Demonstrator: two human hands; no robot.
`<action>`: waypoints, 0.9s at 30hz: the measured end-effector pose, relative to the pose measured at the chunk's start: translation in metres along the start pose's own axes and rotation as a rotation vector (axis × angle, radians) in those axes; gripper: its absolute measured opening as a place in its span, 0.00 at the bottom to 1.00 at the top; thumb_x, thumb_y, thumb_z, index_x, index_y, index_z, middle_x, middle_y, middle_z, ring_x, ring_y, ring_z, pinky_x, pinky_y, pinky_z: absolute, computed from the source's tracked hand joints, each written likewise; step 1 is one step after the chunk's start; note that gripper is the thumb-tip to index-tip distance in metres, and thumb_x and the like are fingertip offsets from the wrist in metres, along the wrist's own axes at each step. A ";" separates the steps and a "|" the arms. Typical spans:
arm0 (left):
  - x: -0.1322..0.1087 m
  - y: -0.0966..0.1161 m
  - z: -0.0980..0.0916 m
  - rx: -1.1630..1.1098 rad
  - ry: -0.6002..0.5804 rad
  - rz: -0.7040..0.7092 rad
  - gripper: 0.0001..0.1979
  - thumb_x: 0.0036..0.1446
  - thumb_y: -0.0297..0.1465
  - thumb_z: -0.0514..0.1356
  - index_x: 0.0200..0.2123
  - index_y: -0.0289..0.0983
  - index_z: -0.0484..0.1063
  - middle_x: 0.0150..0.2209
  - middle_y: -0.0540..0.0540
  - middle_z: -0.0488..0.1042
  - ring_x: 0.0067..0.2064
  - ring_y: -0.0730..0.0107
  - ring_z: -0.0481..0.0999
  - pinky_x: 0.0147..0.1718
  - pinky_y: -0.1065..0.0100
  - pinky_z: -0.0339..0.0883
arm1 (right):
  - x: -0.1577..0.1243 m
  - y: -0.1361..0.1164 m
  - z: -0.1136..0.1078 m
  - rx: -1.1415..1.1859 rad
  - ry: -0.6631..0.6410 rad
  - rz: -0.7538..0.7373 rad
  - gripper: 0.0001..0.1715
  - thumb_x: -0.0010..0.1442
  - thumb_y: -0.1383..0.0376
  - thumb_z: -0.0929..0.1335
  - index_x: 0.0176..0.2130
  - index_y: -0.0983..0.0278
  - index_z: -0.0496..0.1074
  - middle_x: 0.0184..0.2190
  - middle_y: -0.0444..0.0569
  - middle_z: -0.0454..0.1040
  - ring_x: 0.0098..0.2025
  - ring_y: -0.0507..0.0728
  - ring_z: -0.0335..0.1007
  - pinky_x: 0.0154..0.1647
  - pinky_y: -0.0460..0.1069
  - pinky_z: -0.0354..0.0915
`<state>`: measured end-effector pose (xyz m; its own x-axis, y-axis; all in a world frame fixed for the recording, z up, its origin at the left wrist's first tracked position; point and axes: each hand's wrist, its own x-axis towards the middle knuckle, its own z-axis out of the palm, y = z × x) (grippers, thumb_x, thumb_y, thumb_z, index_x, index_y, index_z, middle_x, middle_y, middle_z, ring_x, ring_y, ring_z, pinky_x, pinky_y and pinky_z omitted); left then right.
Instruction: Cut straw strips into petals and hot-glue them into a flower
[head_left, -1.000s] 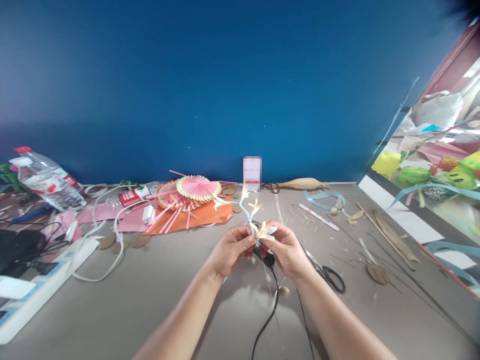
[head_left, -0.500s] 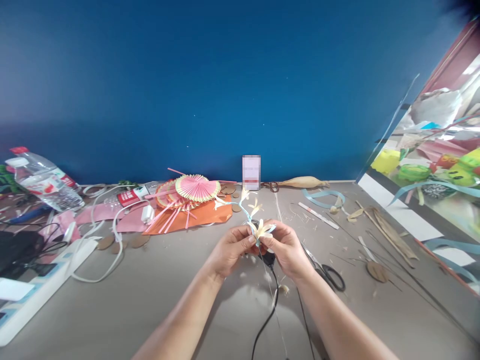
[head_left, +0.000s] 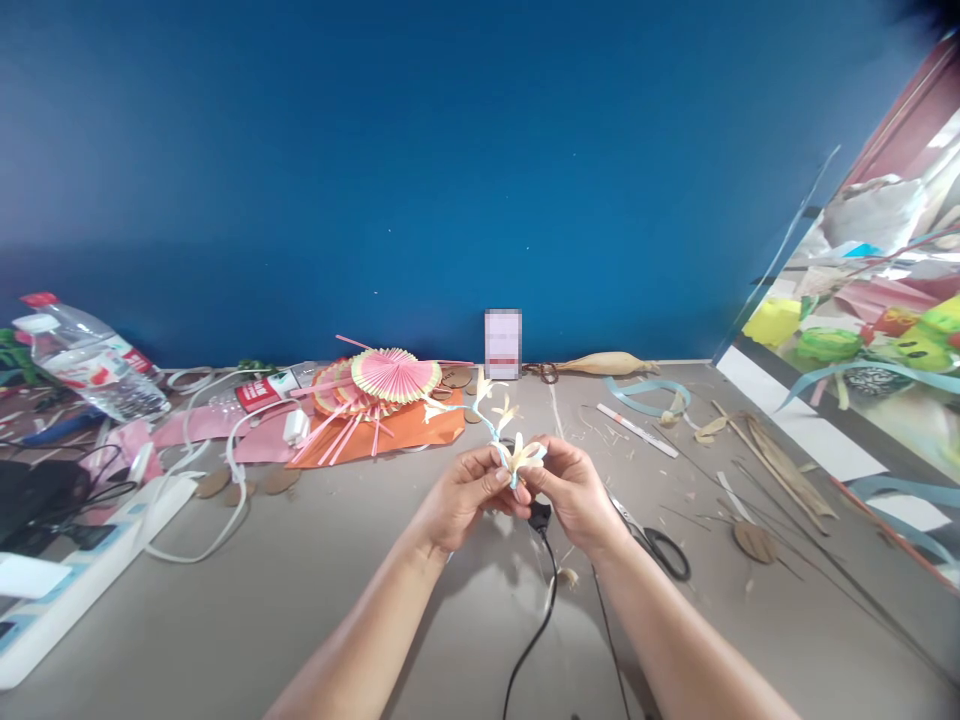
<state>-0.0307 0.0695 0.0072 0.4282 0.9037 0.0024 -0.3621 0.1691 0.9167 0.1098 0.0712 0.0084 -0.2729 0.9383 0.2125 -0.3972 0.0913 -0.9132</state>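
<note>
Both hands meet over the middle of the table around a handmade flower spray [head_left: 523, 456] with cream petals and a pale blue wrapped stem. My left hand [head_left: 469, 492] pinches the stem below the nearest blossom, thumb on top. Close against it, my right hand [head_left: 574, 490] has its thumb and fingers closed at the right side of the same blossom. Smaller cream blossoms [head_left: 506, 411] branch up and away on the blue stem. Fingers hide the lower stem. Behind the hands is a black plug-like piece with a black cable [head_left: 551, 580].
Black-handled scissors [head_left: 664, 553] lie right of my right hand, near a white pen [head_left: 637, 431] and a wooden disc [head_left: 755, 543]. Pink paper fans [head_left: 395, 376] rest on orange paper at left. Plastic bottles [head_left: 105, 375] and a power strip [head_left: 97, 585] stand further left.
The flower spray has tilted slightly to the left in my fingers. A thin strand that hung below the hands no longer shows there. The hands stay in nearly the same place.
</note>
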 end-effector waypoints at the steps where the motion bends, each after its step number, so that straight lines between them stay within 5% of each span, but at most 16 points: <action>1: 0.000 0.000 0.000 -0.005 -0.001 0.013 0.10 0.47 0.35 0.61 0.26 0.33 0.68 0.22 0.47 0.72 0.24 0.71 0.73 0.24 0.72 0.66 | 0.000 0.000 0.000 -0.008 0.005 -0.003 0.09 0.50 0.63 0.69 0.25 0.65 0.66 0.17 0.41 0.67 0.18 0.47 0.62 0.19 0.43 0.58; 12: 0.001 -0.001 -0.002 -0.023 -0.035 0.059 0.09 0.46 0.33 0.62 0.24 0.33 0.68 0.19 0.49 0.70 0.25 0.71 0.71 0.23 0.72 0.65 | 0.000 -0.002 -0.006 -0.046 -0.025 -0.024 0.06 0.49 0.64 0.70 0.27 0.64 0.68 0.20 0.41 0.69 0.21 0.48 0.64 0.20 0.43 0.58; 27: 0.001 0.000 0.007 0.017 0.081 0.060 0.11 0.47 0.35 0.62 0.25 0.35 0.64 0.21 0.50 0.71 0.24 0.71 0.73 0.25 0.70 0.66 | -0.002 -0.006 -0.002 0.020 -0.066 0.013 0.10 0.48 0.65 0.70 0.33 0.62 0.66 0.23 0.41 0.66 0.23 0.48 0.61 0.23 0.44 0.60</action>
<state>-0.0245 0.0680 0.0100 0.3376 0.9409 0.0263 -0.3711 0.1074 0.9224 0.1147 0.0695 0.0123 -0.3355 0.9151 0.2235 -0.4101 0.0717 -0.9092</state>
